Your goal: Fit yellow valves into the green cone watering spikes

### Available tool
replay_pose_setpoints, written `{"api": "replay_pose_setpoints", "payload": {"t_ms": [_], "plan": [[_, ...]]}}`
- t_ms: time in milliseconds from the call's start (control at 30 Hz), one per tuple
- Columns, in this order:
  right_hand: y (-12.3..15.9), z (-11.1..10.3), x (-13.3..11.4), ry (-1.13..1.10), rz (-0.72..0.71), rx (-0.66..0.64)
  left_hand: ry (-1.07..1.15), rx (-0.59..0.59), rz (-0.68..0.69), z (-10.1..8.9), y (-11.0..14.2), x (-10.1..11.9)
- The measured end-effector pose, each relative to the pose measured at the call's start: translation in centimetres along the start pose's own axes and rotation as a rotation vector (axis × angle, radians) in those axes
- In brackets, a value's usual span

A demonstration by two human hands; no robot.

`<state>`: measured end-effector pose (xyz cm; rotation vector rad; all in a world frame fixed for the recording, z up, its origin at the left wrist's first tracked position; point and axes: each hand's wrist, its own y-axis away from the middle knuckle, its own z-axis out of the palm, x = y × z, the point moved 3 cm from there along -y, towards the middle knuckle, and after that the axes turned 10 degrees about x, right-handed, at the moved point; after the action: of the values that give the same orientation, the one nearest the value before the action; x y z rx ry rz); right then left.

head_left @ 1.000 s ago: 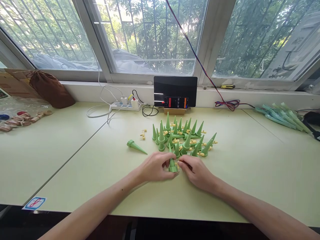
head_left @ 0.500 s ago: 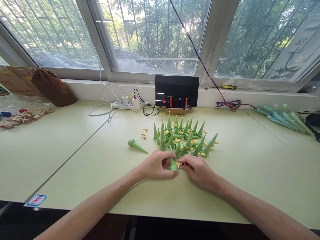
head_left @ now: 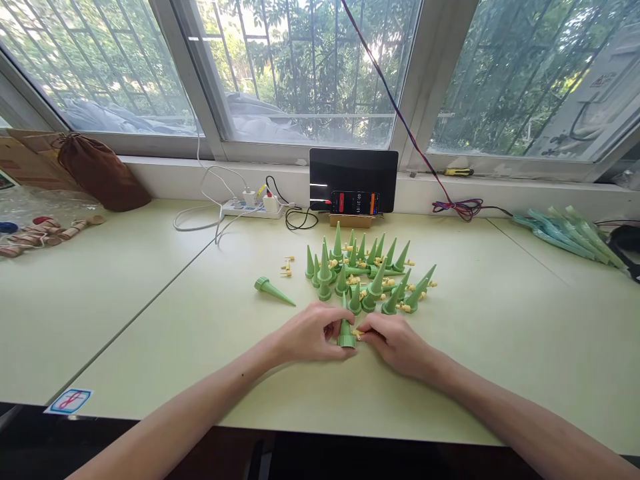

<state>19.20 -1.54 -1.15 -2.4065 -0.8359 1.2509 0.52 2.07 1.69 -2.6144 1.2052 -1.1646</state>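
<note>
In my left hand point(head_left: 316, 332) is a green plastic watering spike point(head_left: 346, 339), a ribbed-collared cone held point up and away from me. My right hand point(head_left: 395, 339) pinches a small yellow valve point(head_left: 357, 333) at the spike's side, close to its collar; whether it sits in a hole there is too small to tell. Just beyond both hands stands a group of similar green spikes point(head_left: 377, 283), many with yellow valves on them. A lone spike point(head_left: 274, 291) lies on its side to the left. Several loose yellow valves point(head_left: 287, 267) lie behind it.
At the back, a phone point(head_left: 354, 203) with a running timer leans against a dark tablet point(head_left: 354, 170). A power strip point(head_left: 254, 211) with cables is left of them. A brown bag point(head_left: 103, 173) stands far left; translucent bundles point(head_left: 565, 235) lie far right. The table point(head_left: 175, 333) ends near my forearms.
The green spike in my left hand has turned slightly and come a little toward me, its collar showing more. My right hand's valve stays against it, lower and tilted differently.
</note>
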Motion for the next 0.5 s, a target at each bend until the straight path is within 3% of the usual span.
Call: {"api": "replay_pose_setpoints", "payload": {"t_ms": [167, 500], "plan": [[-0.22, -0.04, -0.24, -0.049, 0.088, -0.011, -0.063, -0.037, 0.042, 0.2, 0.16, -0.26], [-0.54, -0.08, -0.82, -0.111, 0.146, -0.024, -0.112, 0.002, 0.1, 0.48, 0.34, -0.18]]}}
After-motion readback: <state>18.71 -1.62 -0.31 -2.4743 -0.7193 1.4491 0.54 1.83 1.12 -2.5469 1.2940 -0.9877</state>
